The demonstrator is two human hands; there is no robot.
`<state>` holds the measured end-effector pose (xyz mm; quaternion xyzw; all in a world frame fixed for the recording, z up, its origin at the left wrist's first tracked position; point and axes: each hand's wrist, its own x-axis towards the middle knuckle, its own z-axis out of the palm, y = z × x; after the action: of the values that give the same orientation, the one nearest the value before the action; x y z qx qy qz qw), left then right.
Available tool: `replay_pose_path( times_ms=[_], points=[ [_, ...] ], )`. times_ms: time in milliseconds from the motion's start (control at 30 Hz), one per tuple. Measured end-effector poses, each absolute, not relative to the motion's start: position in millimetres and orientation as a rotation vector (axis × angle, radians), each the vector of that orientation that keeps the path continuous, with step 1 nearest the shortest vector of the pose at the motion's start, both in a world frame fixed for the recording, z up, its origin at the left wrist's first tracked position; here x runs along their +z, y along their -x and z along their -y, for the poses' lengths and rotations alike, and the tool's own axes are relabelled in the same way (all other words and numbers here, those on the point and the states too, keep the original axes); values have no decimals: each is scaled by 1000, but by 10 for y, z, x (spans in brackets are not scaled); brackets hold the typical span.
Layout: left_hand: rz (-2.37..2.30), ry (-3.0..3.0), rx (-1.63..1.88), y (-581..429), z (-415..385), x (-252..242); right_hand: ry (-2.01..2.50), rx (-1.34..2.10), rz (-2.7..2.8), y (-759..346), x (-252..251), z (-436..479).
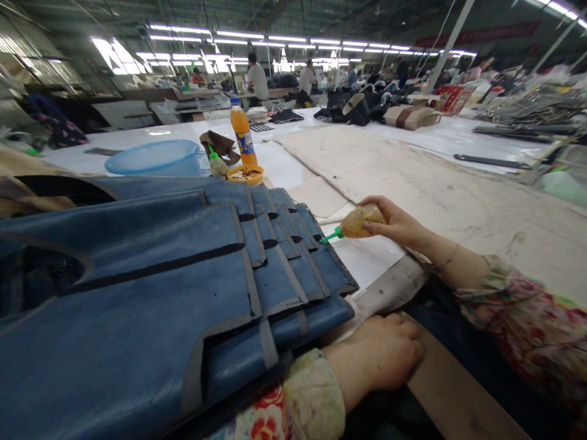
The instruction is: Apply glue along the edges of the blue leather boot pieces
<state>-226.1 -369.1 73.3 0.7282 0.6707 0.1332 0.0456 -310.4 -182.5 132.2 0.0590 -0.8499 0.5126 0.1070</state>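
Observation:
My right hand (pixel 398 223) is wrapped round a squeeze bottle (pixel 362 221) of yellowish liquid, tilted so its green nozzle points left and down. The nozzle tip is at the right edge of a stack of blue leather-like pieces (pixel 284 269), which overlap in steps and have grey strips along their edges. Closer to me, my left hand (pixel 376 354) rests at the near edge of the table, just right of the stack. Its fingers are curled in, and whatever they may hold is hidden.
Behind the stack stand a blue basin (pixel 153 157), an orange drink bottle (pixel 243 134), a small orange bowl (pixel 246 175) and another green-tipped squeeze bottle (pixel 216 164). Cream fabric sheets (pixel 440 195) spread to the right. Dark bags (pixel 355 110) lie farther back; people work beyond.

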Motion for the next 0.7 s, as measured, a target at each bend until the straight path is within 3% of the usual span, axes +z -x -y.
replay_pose_path(
  times_ms=[700],
  points=[
    [-2066, -2220, 432, 2252, 3699, 704, -175, 1401, 2460, 3622, 1305, 1889]
  ],
)
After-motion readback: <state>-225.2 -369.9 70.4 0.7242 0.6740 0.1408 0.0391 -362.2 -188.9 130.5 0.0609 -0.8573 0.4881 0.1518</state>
